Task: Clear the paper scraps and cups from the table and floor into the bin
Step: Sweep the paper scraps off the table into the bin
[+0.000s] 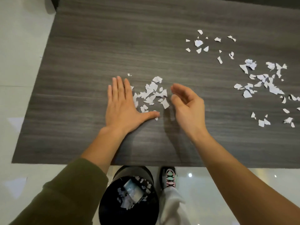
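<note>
In the head view, the left hand [123, 103] lies flat on the dark desk [97, 46] at centre frame. Its grip is spread, fingers straight and thumb out, touching a small pile of paper scraps [151, 93]. The right hand [186, 106] stands on edge just right of the pile, its grip loosely cupped and holding nothing. More loose scraps [266, 83] are scattered well apart at the right edge, with a smaller cluster [198, 43] at upper right. At bottom centre, below the desk's near edge, a black bin [129, 172] on the floor holds white scraps. A shoe [169, 177] is just right of it.
</note>
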The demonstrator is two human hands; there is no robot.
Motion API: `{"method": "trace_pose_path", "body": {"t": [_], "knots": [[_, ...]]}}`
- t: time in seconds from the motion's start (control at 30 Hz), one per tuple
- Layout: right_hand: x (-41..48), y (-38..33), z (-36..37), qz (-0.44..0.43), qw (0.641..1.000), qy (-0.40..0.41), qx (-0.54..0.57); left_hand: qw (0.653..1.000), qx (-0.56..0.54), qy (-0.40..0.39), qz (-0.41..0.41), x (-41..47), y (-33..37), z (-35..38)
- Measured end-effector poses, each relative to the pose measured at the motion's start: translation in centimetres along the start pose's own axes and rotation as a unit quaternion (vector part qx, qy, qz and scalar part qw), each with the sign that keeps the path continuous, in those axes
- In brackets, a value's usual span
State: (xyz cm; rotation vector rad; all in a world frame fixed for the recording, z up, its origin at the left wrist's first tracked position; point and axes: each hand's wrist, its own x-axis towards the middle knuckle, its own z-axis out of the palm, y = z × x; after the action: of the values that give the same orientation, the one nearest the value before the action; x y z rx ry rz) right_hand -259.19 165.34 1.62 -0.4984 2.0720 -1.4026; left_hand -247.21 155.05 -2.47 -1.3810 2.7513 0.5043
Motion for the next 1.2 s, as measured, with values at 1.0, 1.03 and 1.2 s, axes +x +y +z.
{"method": "trace_pose_path", "body": {"t": [1.0,1.03,1.2], "knots": [[20.1,-0.5,-6.2,-0.091,0.989,0.079,-0.087,0.969,-0.128,-0.056,0.203,8.4,6.1,0.0],[21.3,-0.1,-7.1,-0.094,0.985,0.089,-0.112,0.969,-0.138,-0.053,0.196,8.4,6.1,0.0],[26.7,1.3,-10.4,-0.046,0.929,0.107,-0.352,0.970,-0.153,-0.038,0.183,8.3,5.5,0.5]]}}
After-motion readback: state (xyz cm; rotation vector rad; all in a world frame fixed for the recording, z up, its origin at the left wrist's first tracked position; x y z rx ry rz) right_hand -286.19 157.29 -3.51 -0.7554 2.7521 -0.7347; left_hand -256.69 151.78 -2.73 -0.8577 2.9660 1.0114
